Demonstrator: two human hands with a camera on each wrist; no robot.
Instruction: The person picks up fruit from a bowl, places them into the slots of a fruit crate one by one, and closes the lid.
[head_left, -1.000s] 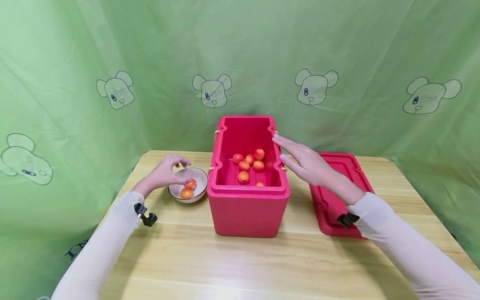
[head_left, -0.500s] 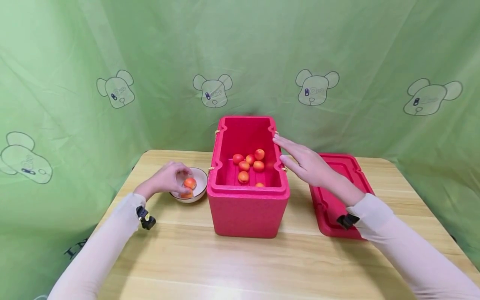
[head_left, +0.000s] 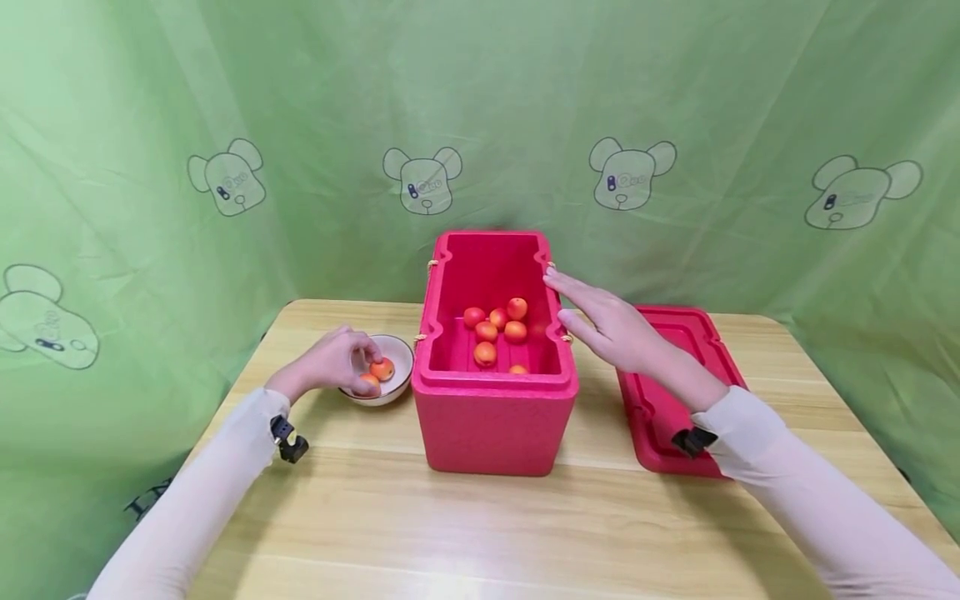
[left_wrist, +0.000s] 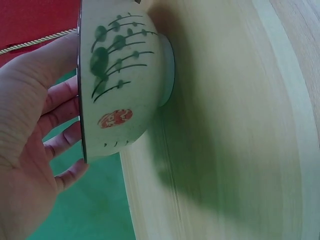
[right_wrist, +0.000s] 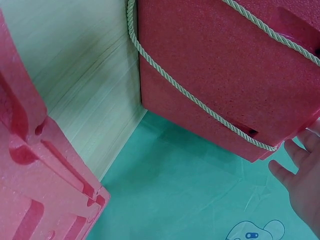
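My left hand (head_left: 326, 360) reaches into a small white bowl (head_left: 397, 382), thumb and fingers curled round a small orange-red fruit (head_left: 370, 381). A second such fruit (head_left: 383, 369) lies in the bowl beside it. In the left wrist view the bowl (left_wrist: 130, 75) shows green leaf painting and a red mark; its dark rim hides my fingertips. My right hand (head_left: 618, 329) has its fingers straight, fingertips at the right rim of a red foam box (head_left: 495, 429). Several fruits (head_left: 485, 354) like these lie on the box floor.
The box's red lid (head_left: 686, 333) lies on the wooden table (head_left: 480, 533) at the right, under my right forearm. Twisted cords (right_wrist: 195, 100) run along the box's side. A green curtain (head_left: 517, 100) hangs behind the table.
My left hand has lowered into the bowl and closed its thumb and fingers round the nearer fruit. The other fruit has shifted slightly. My right hand stays at the box rim.
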